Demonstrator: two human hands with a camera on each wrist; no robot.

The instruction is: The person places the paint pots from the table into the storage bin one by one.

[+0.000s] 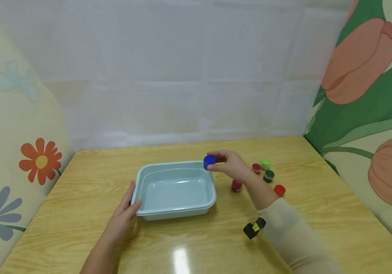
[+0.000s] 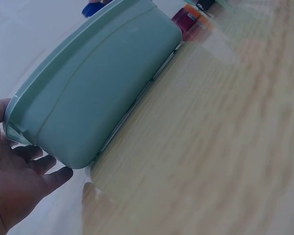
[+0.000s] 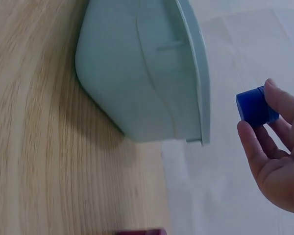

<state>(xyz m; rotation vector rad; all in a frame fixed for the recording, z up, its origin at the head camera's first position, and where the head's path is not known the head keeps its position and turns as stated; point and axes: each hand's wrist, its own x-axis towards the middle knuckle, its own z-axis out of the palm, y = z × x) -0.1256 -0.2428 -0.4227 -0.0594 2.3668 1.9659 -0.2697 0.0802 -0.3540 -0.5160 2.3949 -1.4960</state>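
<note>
A pale blue-green plastic basin (image 1: 175, 210) stands on the wooden table with nothing inside it. At its left end my left hand (image 1: 122, 217) grips the rim, thumb over the edge; in the left wrist view the fingers (image 2: 54, 178) lie against the outer wall. My right hand (image 1: 232, 166) pinches a small blue jar (image 1: 208, 162) between thumb and fingertips, holding it up by the basin's far right corner. From the right wrist view, the blue jar (image 3: 255, 106) is tilted and above rim level, apart from the basin wall (image 3: 137, 73).
Right of the basin stand several small jars: magenta (image 1: 237, 185), dark red (image 1: 256, 168), light green (image 1: 265, 164), dark green (image 1: 269, 176) and red (image 1: 279, 190). A black camera mount (image 1: 254, 228) sits at my right wrist. A white sheet (image 1: 168, 76) hangs behind the table.
</note>
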